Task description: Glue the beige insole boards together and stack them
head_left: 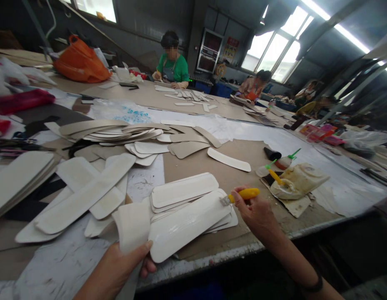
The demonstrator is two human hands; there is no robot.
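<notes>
My left hand [123, 262] grips the near end of a white insole-shaped piece [187, 225] that glistens as if wet; the piece lies on a stack of similar white pieces [183, 189] at the table's near edge. A second bent white piece [132, 225] sits just above my thumb. My right hand [255, 212] is closed round a yellow-handled brush [243, 194], whose bristles touch the far end of the glistening piece.
Piles of white and tan cut pieces [118, 133] cover the long brown table [237, 175]. A stained glue rag with squeeze bottles [293, 177] lies right of my right hand. An orange bag [81, 62] sits far left. Other people [172, 62] work at the far end.
</notes>
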